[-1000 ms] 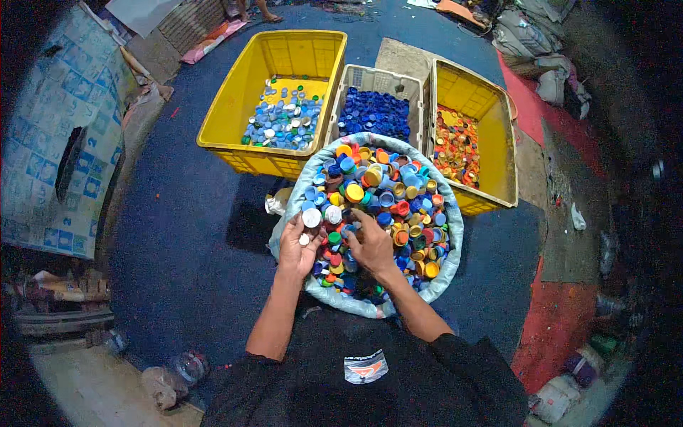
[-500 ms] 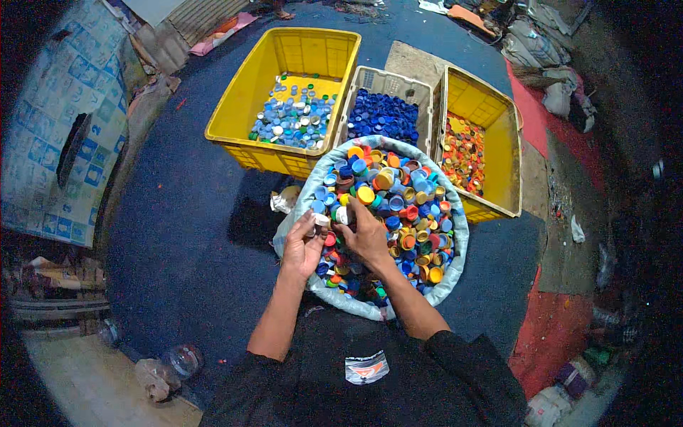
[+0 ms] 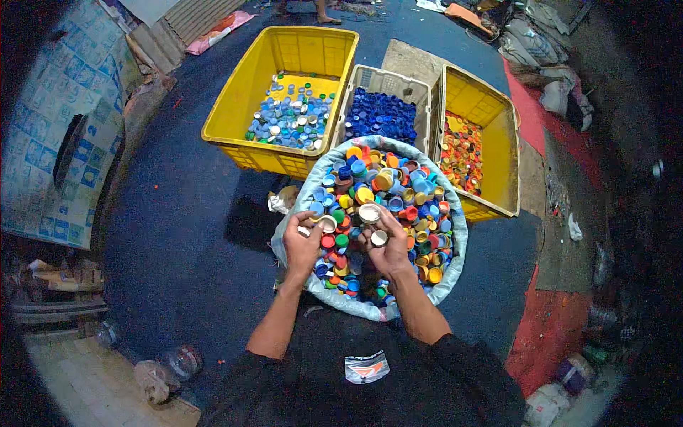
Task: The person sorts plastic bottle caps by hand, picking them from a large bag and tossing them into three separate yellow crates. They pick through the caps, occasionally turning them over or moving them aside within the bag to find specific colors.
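A round sack (image 3: 459, 260) with a pale rolled rim stands before me, full of mixed coloured bottle caps (image 3: 425, 245). Above its left side, my left hand (image 3: 302, 249) is closed on white bottle caps (image 3: 327, 224), one between thumb and fingers and another showing against the fingers. My right hand (image 3: 395, 257), palm turned up over the middle of the heap, grips a wide white cap (image 3: 370, 213) at its fingertips. A second, smaller white cap (image 3: 379, 238) lies against that palm and fingers.
Beyond the sack stand a yellow crate (image 3: 235, 146) with light blue, white and green caps, a grey-white crate (image 3: 425, 117) with dark blue caps, and another yellow crate (image 3: 504, 160) with orange and red caps. Another person's foot (image 3: 327, 19) shows at the far edge.
My hands have moved apart. The right hand has turned palm up, now showing two white caps in it. A person's foot has come into view at the far edge.
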The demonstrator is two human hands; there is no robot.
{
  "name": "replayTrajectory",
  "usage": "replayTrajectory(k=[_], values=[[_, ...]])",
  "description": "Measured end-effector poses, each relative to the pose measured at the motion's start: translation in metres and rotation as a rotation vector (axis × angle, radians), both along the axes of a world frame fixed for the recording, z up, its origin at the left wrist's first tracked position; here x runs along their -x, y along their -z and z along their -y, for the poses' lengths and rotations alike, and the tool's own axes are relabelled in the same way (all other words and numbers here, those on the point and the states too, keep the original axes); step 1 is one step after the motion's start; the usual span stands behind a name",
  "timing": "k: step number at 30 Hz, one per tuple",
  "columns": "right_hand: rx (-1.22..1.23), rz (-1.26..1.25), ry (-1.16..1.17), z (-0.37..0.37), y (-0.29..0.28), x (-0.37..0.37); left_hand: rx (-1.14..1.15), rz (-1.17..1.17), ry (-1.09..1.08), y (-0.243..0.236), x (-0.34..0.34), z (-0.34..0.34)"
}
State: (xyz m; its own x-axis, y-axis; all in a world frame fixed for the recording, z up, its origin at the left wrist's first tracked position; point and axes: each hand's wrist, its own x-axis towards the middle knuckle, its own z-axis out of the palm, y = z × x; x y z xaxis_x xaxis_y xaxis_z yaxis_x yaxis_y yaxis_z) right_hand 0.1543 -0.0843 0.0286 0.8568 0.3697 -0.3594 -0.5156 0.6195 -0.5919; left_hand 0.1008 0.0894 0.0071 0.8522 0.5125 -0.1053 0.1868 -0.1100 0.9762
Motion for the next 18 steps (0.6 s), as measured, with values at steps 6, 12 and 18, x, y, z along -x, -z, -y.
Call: replayTrajectory(k=[6,12,18], values=[[-0.161,-0.102,0.026,0.008,-0.013,0.006,-0.64,0.049,0.059,-0.009,0.0,0.009],[-0.222,-0.098,0.021,0.013,-0.008,0.013,-0.764,0.068,0.141,0.014,-0.004,0.014],[-0.255,-0.123,0.007,0.008,-0.002,0.016,-0.743,0.02,0.165,0.013,-0.003,0.012]])
